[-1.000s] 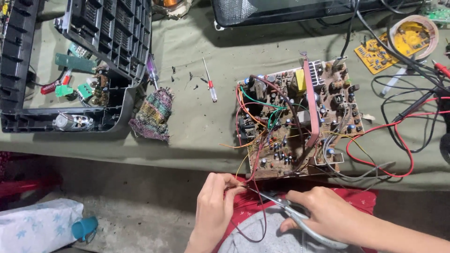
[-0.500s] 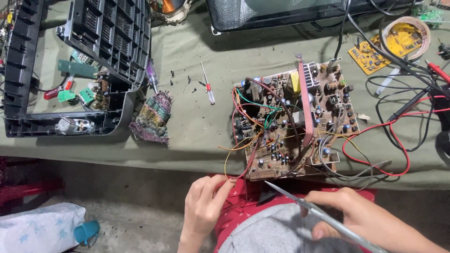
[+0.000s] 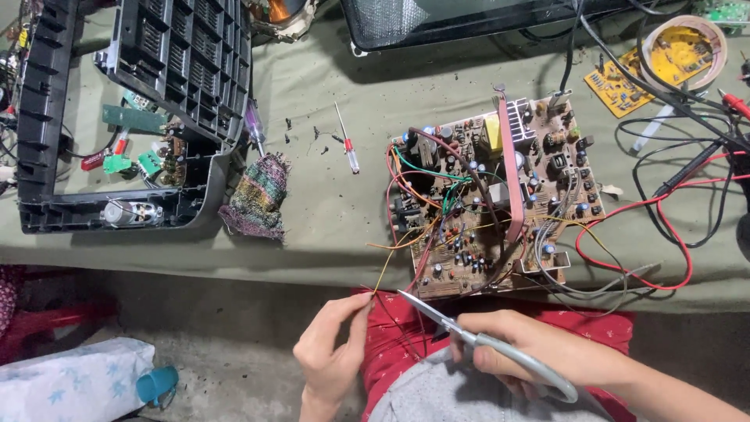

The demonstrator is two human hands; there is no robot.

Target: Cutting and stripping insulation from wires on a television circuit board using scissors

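Observation:
A brown circuit board (image 3: 492,203) crowded with components and coloured wires lies at the near edge of the green cloth-covered table (image 3: 328,195). Thin wires hang from its front edge down towards my lap. My left hand (image 3: 332,355) pinches one of these thin wires (image 3: 380,277) below the table edge. My right hand (image 3: 531,352) grips grey-handled scissors (image 3: 469,336), whose blades point up and left towards the pinched wire, close to my left fingertips.
A black plastic casing (image 3: 148,94) with small boards inside lies at the left. A striped cloth (image 3: 258,195) and a red-handled screwdriver (image 3: 348,144) lie mid-table. A screen (image 3: 461,19) stands at the back; cables, red probe leads (image 3: 664,219) and a tape roll (image 3: 683,51) lie right.
The view has shifted down. My right hand has swung the scissors up and left, bringing the blade tips near my left fingers, which now hold the wire higher.

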